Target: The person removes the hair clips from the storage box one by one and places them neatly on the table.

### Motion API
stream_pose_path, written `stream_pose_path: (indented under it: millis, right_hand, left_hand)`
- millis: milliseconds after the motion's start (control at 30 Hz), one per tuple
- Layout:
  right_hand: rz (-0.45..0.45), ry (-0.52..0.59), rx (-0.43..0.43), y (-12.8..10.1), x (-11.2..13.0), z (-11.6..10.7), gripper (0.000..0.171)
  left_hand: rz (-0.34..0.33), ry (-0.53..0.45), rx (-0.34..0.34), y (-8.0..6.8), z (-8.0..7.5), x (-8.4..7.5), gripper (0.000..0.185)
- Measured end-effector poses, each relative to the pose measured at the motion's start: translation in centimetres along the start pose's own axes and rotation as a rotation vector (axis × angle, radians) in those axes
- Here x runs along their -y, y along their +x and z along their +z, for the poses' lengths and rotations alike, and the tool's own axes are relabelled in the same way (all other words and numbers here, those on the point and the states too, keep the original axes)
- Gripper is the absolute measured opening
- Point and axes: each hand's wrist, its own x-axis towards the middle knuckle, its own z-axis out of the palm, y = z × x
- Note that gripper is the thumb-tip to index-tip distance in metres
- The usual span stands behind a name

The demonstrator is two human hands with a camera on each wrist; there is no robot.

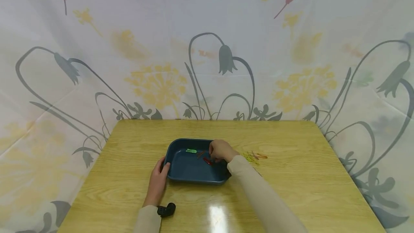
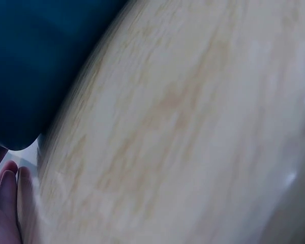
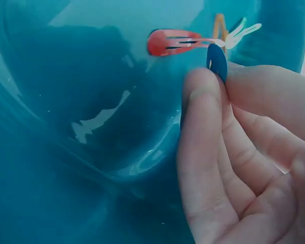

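Observation:
A dark blue rectangular tray lies on the table. My left hand holds its left side, thumb over the rim and fingers outside; the left wrist view catches only part of that hand. Inside the tray's right part, my right hand pinches a blue hair clip between thumb and forefinger. Just beyond the fingertips lies a red snap hair clip. An orange clip and a light green clip are farther left in the tray.
Right of the tray, several yellow-green clips and an orange clip lie loose on the wooden table, partly behind the right sleeve. A black device is on the left wrist. A flowered cloth hangs behind the table.

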Motion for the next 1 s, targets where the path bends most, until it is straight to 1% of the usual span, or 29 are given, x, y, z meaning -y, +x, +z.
stream_pose_path:
  millis: [100, 133, 200, 333, 367, 400, 500, 633, 733, 800, 900, 1000]
  right_hand:
    - [0.026, 0.051, 0.017, 0.0, 0.1, -0.3, 0.026]
    - [0.035, 0.057, 0.024, 0.1, 0.1, -0.3, 0.030]
    - [0.020, 0.061, 0.032, -0.1, 0.1, -0.5, 0.034]
    - [0.008, 0.067, 0.031, -0.5, 0.3, -0.7, 0.028]
    - [-0.001, 0.078, 0.025, -0.7, 0.3, -0.7, 0.027]
    - [0.010, 0.098, 0.018, -0.8, 0.4, -0.7, 0.027]
    - [-0.023, 0.121, -0.024, -1.3, 0.5, -0.3, 0.026]
    - [-0.045, 0.148, -0.079, -1.6, 0.3, -0.1, 0.026]
    - [-0.059, 0.209, -0.101, -1.3, 0.2, 0.2, 0.027]
    - [-0.072, 0.276, -0.097, -1.0, 0.1, 0.4, 0.029]
    - [-0.086, 0.339, -0.104, -0.7, -0.1, 0.4, 0.030]
    - [-0.103, 0.388, -0.137, -0.7, -0.2, -0.1, 0.031]
  left_hand:
    - [0.003, -0.004, -0.003, 0.0, -0.1, -0.1, 0.056]
    - [0.005, -0.006, -0.005, 0.0, -0.1, -0.1, 0.056]
    - [0.007, -0.008, -0.005, 0.0, 0.0, -0.2, 0.054]
    - [0.011, 0.012, -0.010, 0.0, 0.1, -0.3, 0.054]
    - [0.011, 0.019, -0.012, 0.0, 0.1, -0.3, 0.055]
    - [0.010, 0.030, -0.013, 0.0, 0.1, -0.2, 0.056]
    - [0.010, 0.068, -0.016, 0.0, 0.2, 0.1, 0.059]
    - [0.019, 0.129, -0.015, 0.0, 0.3, 0.2, 0.060]
    - [0.028, 0.173, -0.027, -0.1, 0.3, 0.3, 0.058]
    - [0.028, 0.195, -0.038, -0.1, 0.3, 0.4, 0.057]
    - [0.015, 0.203, -0.031, -0.2, 0.3, 0.3, 0.058]
    - [0.009, 0.195, -0.026, -0.1, 0.5, 0.1, 0.060]
